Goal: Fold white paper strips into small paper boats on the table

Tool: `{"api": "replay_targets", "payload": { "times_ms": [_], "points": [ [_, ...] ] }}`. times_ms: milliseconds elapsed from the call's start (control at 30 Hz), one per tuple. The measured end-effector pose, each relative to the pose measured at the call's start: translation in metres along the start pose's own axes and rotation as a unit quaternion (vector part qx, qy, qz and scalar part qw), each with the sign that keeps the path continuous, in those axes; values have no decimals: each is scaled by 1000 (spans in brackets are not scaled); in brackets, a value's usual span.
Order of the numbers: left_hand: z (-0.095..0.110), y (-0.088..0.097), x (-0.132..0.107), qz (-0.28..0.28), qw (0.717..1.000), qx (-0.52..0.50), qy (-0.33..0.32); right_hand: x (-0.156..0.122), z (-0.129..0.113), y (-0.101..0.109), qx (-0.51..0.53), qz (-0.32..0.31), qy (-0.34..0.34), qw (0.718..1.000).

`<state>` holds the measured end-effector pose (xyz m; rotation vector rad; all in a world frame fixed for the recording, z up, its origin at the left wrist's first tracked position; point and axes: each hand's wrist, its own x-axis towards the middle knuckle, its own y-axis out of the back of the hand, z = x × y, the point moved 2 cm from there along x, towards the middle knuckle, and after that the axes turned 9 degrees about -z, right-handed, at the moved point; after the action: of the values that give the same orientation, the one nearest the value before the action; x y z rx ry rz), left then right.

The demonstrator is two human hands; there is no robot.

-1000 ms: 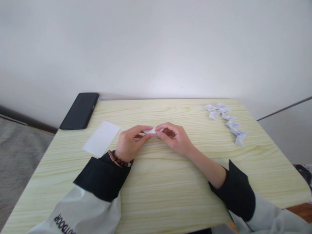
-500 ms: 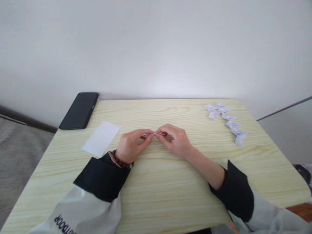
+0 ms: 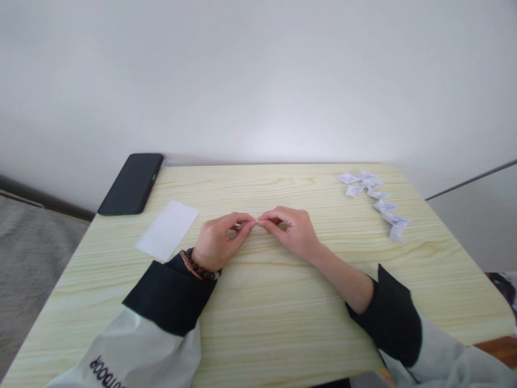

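Directions are read from the point where the hands meet, with 12 o'clock toward the white wall. Left hand, on the 9 o'clock side: thumb and forefinger closed to a narrow pinch at the tips, with a small gap behind them, gripping a small paper. Right hand, on the 3 o'clock side: the same pinch, tips brought together on the opposite end of that paper. The paper sits at the clock's centre, over the middle of the bench; only a sliver is exposed between the fingertips, so its shape cannot be determined. A bracelet of dark beads circles the left wrist, just above a black cuff at about 7 o'clock. At 9 o'clock, just beyond the left hand, a white sheet lies flat, its near corner close to that cuff; contact cannot be confirmed. Toward 10 o'clock, a black phone lies flat at the corner of the bench. Between 2 and 3 o'clock, well apart from the right hand, small folded papers lie in a straggling line, several touching or overlapping. The pale wood-grain bench carries all of these items.
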<state>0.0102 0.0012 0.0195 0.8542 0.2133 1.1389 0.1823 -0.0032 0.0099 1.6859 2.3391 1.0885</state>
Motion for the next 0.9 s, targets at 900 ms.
{"api": "replay_targets", "payload": {
  "times_ms": [900],
  "points": [
    [-6,-1,2,-61,983,-160,63,1,7,-2,162,15,-94,982]
  ]
}}
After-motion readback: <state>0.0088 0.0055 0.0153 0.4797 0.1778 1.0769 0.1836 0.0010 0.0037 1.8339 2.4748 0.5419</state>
